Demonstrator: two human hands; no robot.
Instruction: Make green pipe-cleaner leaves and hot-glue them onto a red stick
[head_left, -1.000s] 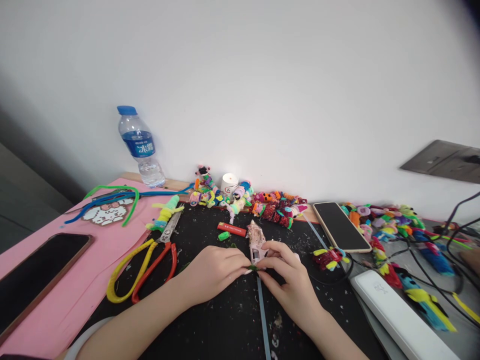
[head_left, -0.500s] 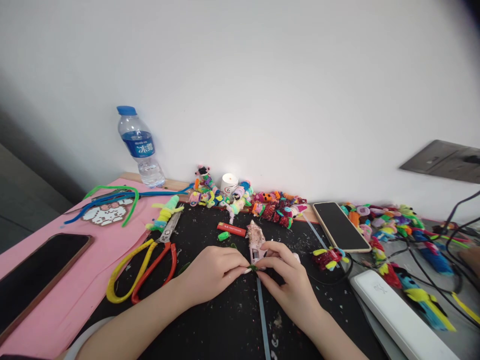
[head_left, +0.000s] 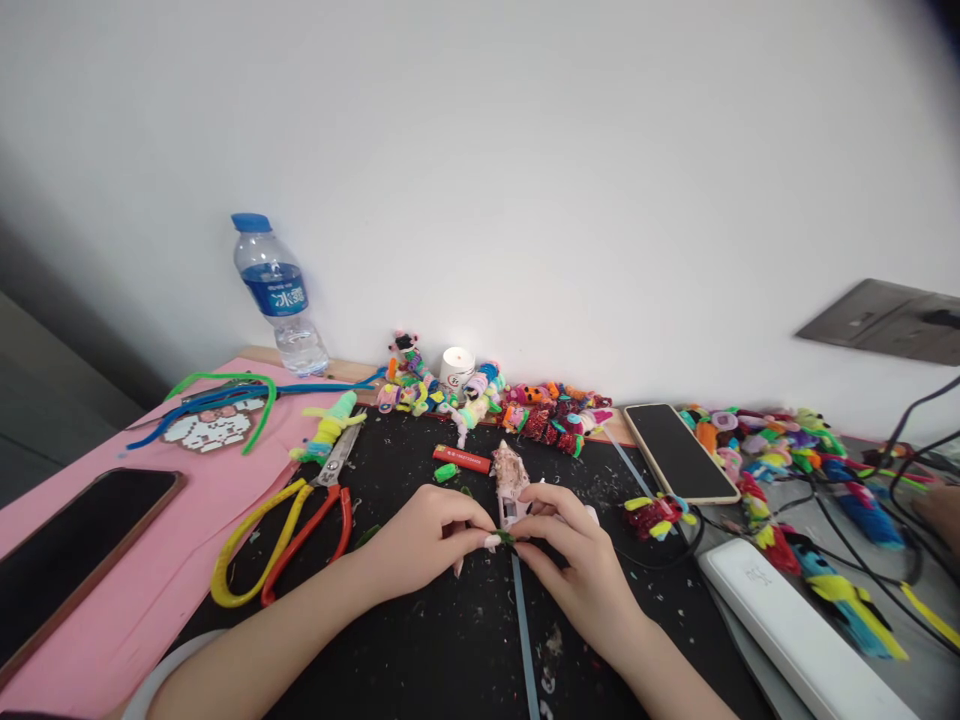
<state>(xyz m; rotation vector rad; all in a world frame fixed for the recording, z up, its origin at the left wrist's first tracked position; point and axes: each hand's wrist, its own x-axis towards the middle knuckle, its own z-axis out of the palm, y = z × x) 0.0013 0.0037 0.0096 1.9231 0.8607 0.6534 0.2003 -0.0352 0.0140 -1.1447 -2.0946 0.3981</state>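
Both hands meet at the middle over a black work surface (head_left: 420, 650). A small dark green fuzzy piece (head_left: 505, 537), like a bit of pipe cleaner, is pinched between them. My left hand (head_left: 431, 540) grips its left end between thumb and index finger. From the right, my right hand (head_left: 566, 545) holds the other end with thumb and fingertips. Just beyond the fingers lies a pale pink glue gun (head_left: 511, 480) with a crusted brownish nozzle, partly covered by my right hand. Left of it are a red bar with white lettering (head_left: 463, 459) and a small bright green piece (head_left: 445, 472).
Scissors (head_left: 281, 545) with yellow and red handles lie left, a pipe-cleaner figure (head_left: 330, 428) by their blades. Phones (head_left: 82, 555), a water bottle (head_left: 274, 295), a white power bank (head_left: 795, 630), black cables (head_left: 847, 530) and colourful figures (head_left: 551, 415) surround the area. Another person's hand (head_left: 941, 515) shows far right.
My left hand's fingers have shifted slightly, with the lower fingertips now showing beneath the thumb. Both hands stay at the green piece. The view has moved very little.
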